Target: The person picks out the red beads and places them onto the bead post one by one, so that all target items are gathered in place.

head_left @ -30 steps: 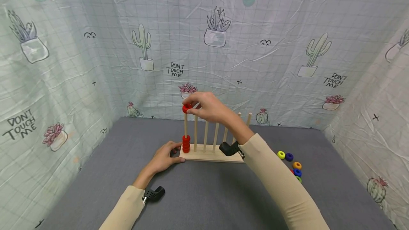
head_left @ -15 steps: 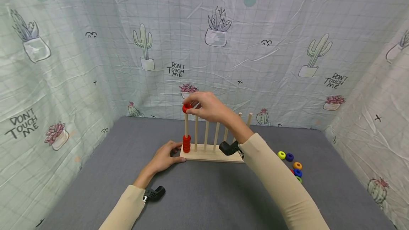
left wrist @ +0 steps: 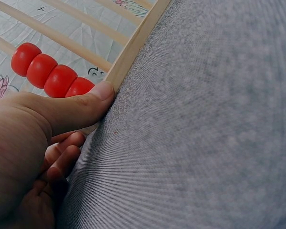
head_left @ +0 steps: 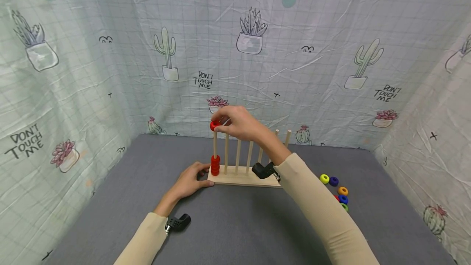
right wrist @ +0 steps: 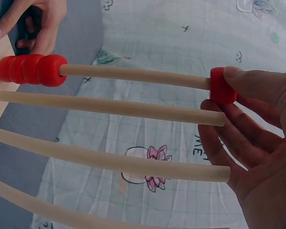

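Note:
A red bead sits at the top of the leftmost peg, pinched between thumb and fingers of my right hand. Lower on that same peg, several red beads are stacked against the wooden base. My left hand grips the left end of this base, its thumb on the front edge and its other fingers behind. In the left wrist view the stacked beads show just beyond the thumb. The base's right end is hidden behind my right forearm.
Several bare pegs rise from the base to the right of the beaded one. On the grey tabletop at the right lie loose beads, among them a yellow bead, an orange bead and a blue bead. A patterned curtain stands behind.

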`<action>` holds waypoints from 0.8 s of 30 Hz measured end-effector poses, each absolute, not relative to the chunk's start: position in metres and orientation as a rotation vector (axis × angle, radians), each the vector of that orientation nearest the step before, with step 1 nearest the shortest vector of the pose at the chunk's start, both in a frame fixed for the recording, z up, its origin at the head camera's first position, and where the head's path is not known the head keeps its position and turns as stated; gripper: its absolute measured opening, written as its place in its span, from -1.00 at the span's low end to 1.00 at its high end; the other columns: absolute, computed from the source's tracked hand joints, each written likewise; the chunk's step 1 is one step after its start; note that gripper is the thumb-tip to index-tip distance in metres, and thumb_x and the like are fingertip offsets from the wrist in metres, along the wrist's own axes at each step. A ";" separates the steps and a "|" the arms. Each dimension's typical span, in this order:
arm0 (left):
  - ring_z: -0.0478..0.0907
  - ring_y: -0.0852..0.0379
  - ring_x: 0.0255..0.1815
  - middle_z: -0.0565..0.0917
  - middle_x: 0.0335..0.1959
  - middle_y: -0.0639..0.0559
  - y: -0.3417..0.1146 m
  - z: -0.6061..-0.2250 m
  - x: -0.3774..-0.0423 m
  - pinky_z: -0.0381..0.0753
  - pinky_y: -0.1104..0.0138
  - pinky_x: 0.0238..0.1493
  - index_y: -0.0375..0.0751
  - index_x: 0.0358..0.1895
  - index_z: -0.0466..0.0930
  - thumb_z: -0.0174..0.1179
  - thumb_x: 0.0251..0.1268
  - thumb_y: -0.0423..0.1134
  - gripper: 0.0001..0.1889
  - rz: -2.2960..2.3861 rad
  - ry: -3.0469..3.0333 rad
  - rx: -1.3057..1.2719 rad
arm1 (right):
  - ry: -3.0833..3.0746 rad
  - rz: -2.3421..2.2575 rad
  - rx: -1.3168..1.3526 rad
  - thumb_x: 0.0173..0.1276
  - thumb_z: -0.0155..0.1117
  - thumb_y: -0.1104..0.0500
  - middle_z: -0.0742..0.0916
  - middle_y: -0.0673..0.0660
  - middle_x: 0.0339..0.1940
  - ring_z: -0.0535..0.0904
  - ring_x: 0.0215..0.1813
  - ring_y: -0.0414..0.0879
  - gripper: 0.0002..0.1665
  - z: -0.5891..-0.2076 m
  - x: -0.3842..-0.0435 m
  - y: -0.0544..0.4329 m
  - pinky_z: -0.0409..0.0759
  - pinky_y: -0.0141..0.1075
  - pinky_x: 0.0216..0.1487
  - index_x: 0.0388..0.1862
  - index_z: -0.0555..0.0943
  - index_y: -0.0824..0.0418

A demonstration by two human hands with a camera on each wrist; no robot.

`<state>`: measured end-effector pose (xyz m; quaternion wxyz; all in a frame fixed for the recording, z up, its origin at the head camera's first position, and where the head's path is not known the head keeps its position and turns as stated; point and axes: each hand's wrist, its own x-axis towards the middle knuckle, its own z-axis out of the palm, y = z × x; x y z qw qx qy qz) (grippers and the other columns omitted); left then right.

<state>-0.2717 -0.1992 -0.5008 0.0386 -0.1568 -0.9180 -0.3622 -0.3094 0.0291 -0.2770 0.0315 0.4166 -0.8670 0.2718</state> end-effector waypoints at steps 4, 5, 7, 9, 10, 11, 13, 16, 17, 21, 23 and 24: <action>0.57 0.12 -0.04 0.65 -0.02 0.01 -0.199 -0.501 -0.273 0.52 0.21 -0.02 -0.17 0.39 0.57 0.56 0.12 0.00 -0.25 -1.106 -2.817 -0.481 | -2.666 0.852 1.286 0.44 0.40 0.21 0.78 0.15 0.06 0.76 0.04 -0.04 -0.69 -0.279 -0.312 0.029 0.71 -0.26 0.06 0.13 0.71 0.22; 0.57 0.12 -0.03 0.65 -0.02 0.01 -0.199 -0.501 -0.273 0.52 0.21 -0.02 -0.16 0.40 0.57 0.56 0.12 0.00 -0.25 -1.112 -2.818 -0.479 | -2.667 0.856 1.287 0.44 0.40 0.21 0.78 0.15 0.06 0.76 0.04 -0.04 -0.69 -0.279 -0.312 0.029 0.71 -0.26 0.06 0.13 0.71 0.22; 0.57 0.12 -0.03 0.65 -0.01 0.00 -0.199 -0.501 -0.273 0.52 0.21 -0.02 -0.17 0.39 0.57 0.55 0.13 0.01 -0.25 -1.105 -2.816 -0.485 | -2.671 0.862 1.283 0.44 0.40 0.20 0.79 0.14 0.05 0.76 0.04 -0.04 -0.69 -0.279 -0.313 0.030 0.71 -0.25 0.06 0.13 0.71 0.21; 0.57 0.12 -0.03 0.65 -0.01 0.00 -0.198 -0.501 -0.273 0.52 0.21 -0.02 -0.19 0.39 0.57 0.55 0.14 0.00 -0.26 -1.103 -2.812 -0.493 | -2.674 0.861 1.280 0.44 0.41 0.20 0.79 0.13 0.03 0.75 0.03 -0.05 -0.69 -0.279 -0.313 0.030 0.70 -0.23 0.06 0.13 0.72 0.21; 0.57 0.12 -0.03 0.65 -0.02 0.00 -0.198 -0.501 -0.273 0.52 0.21 -0.02 -0.19 0.39 0.57 0.55 0.14 0.00 -0.26 -1.105 -2.812 -0.496 | -2.676 0.859 1.278 0.44 0.41 0.19 0.79 0.13 0.03 0.75 0.03 -0.05 -0.69 -0.279 -0.313 0.030 0.70 -0.23 0.07 0.13 0.72 0.21; 0.57 0.13 -0.04 0.65 -0.02 0.00 -0.198 -0.501 -0.272 0.52 0.22 -0.03 -0.19 0.39 0.57 0.55 0.14 0.00 -0.26 -1.105 -2.812 -0.497 | -2.678 0.859 1.277 0.44 0.41 0.19 0.79 0.13 0.03 0.75 0.03 -0.06 -0.68 -0.278 -0.313 0.030 0.70 -0.23 0.08 0.13 0.72 0.20; 0.56 0.13 -0.04 0.65 -0.03 0.00 -0.198 -0.501 -0.272 0.52 0.22 -0.03 -0.19 0.39 0.57 0.55 0.14 -0.01 -0.26 -1.104 -2.814 -0.498 | -2.680 0.859 1.276 0.44 0.41 0.19 0.79 0.12 0.03 0.75 0.03 -0.06 -0.68 -0.278 -0.313 0.029 0.69 -0.24 0.09 0.14 0.72 0.20; 0.56 0.12 -0.05 0.65 -0.03 0.00 -0.198 -0.500 -0.272 0.52 0.22 -0.03 -0.19 0.40 0.57 0.56 0.14 -0.02 -0.26 -1.108 -2.816 -0.492 | -2.680 0.862 1.279 0.44 0.42 0.19 0.79 0.13 0.03 0.74 0.03 -0.06 -0.67 -0.278 -0.312 0.029 0.69 -0.25 0.09 0.14 0.72 0.21; 0.56 0.12 -0.05 0.65 -0.03 0.00 -0.198 -0.500 -0.272 0.52 0.22 -0.03 -0.18 0.40 0.57 0.56 0.14 -0.03 -0.26 -1.111 -2.817 -0.489 | -2.679 0.863 1.280 0.44 0.42 0.19 0.79 0.13 0.03 0.74 0.04 -0.06 -0.67 -0.278 -0.312 0.030 0.70 -0.25 0.09 0.14 0.72 0.21; 0.56 0.12 -0.05 0.64 -0.04 0.00 -0.198 -0.499 -0.271 0.52 0.21 -0.03 -0.18 0.40 0.57 0.56 0.13 -0.03 -0.26 -1.115 -2.821 -0.480 | -2.678 0.874 1.280 0.42 0.43 0.19 0.80 0.13 0.02 0.75 0.03 -0.07 -0.68 -0.279 -0.312 0.029 0.70 -0.26 0.08 0.12 0.72 0.22; 0.56 0.12 -0.05 0.64 -0.04 0.01 -0.198 -0.499 -0.271 0.51 0.22 -0.02 -0.17 0.40 0.57 0.56 0.13 -0.03 -0.26 -1.121 -2.826 -0.472 | -2.680 0.876 1.280 0.42 0.43 0.19 0.79 0.13 0.02 0.76 0.03 -0.07 -0.68 -0.280 -0.312 0.029 0.70 -0.27 0.06 0.11 0.72 0.22; 0.56 0.12 -0.04 0.64 -0.04 0.01 -0.198 -0.499 -0.270 0.51 0.21 -0.02 -0.17 0.40 0.57 0.56 0.13 -0.02 -0.26 -1.121 -2.826 -0.471 | -2.680 0.875 1.280 0.42 0.43 0.19 0.79 0.13 0.02 0.76 0.02 -0.07 -0.68 -0.280 -0.312 0.029 0.70 -0.27 0.06 0.11 0.72 0.21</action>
